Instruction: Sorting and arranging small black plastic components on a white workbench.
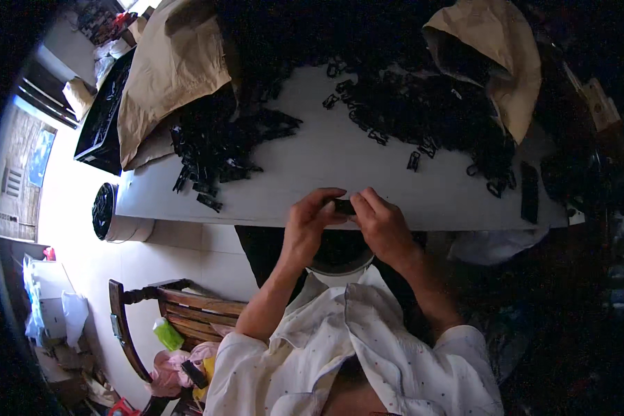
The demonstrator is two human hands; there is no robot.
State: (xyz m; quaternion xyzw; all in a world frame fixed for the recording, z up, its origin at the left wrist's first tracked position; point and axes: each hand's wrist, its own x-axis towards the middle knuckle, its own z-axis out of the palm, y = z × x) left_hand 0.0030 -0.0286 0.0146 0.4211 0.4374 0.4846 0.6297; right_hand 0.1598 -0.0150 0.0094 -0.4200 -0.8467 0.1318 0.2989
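Note:
Over the table's front edge, my left hand point(308, 220) and my right hand point(381, 223) meet with fingers closed on one small black piece point(342, 206). The left thumb and fingers grip one end, and the right fingertips pinch the other. Fingers cover much of the piece, so its exact kind does not show. Beyond my hands lie two heaps of small black parts: a left heap point(218, 149) of narrow pieces and a right heap point(423, 114) with loop-shaped ends. A few loose parts point(414, 161) rest at the right heap's near side.
A brown paper bag point(177, 83) stands behind the left heap, and another paper bag point(523, 69) lies tipped at the right. Below the table edge, a bucket point(341, 269) sits between my knees. A wooden chair point(201, 305) is at the left, near a bucket of black parts point(128, 227).

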